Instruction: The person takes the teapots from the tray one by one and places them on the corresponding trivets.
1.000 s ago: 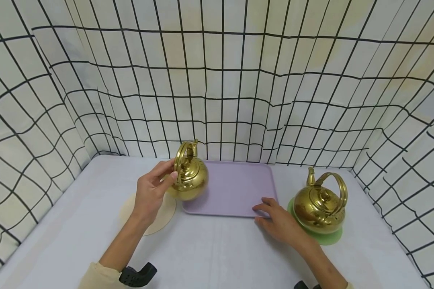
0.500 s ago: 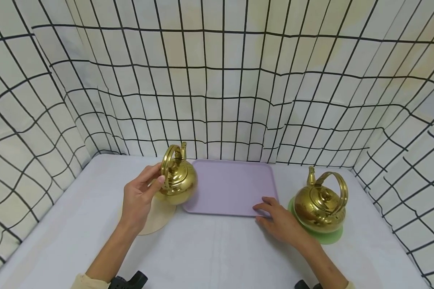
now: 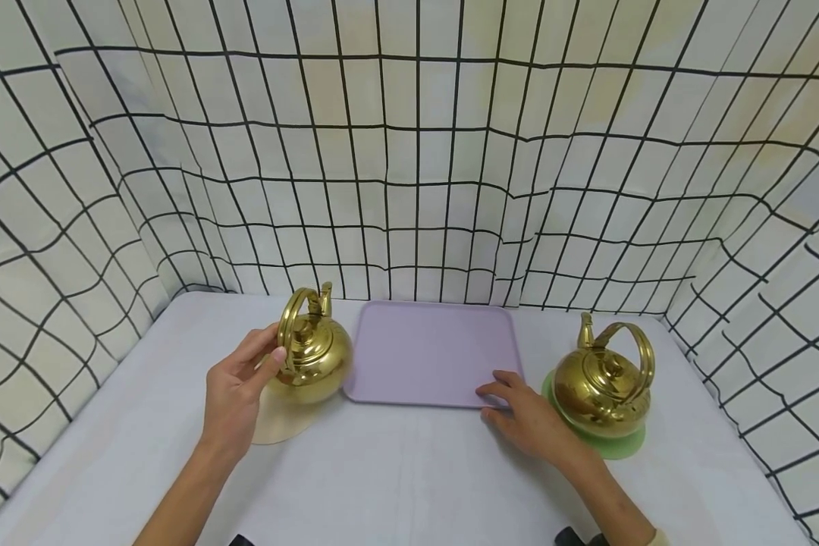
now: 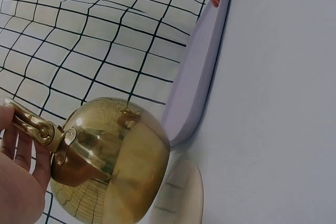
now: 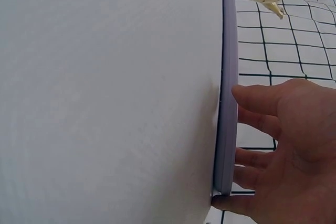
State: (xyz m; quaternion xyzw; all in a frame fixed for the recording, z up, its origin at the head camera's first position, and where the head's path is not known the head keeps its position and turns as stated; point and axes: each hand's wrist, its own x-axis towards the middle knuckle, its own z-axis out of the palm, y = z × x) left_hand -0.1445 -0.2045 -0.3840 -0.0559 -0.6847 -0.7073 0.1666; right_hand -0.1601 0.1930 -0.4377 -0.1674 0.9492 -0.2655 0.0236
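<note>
My left hand (image 3: 235, 387) holds a brass kettle (image 3: 317, 360) by its arched handle, thumb on the near side. The kettle hangs just above a round cream mat (image 3: 280, 425), its spout pointing away; the left wrist view shows a gap below its body (image 4: 115, 161). At the near right corner of a lilac tray (image 3: 430, 349), my right hand (image 3: 528, 421) holds the rim, fingers inside and thumb at the front edge. The right wrist view shows the thumb touching the tray's edge (image 5: 228, 66).
A second brass kettle (image 3: 604, 387) stands on a round green mat (image 3: 621, 449) to the right, close to my right hand. White cloth (image 3: 409, 478) covers the table. Behind and at both sides rise white walls with a black grid (image 3: 416, 167).
My left hand has carried the kettle leftward and down, from over the tray's left edge to above the cream mat. The right hand stays at the tray's corner.
</note>
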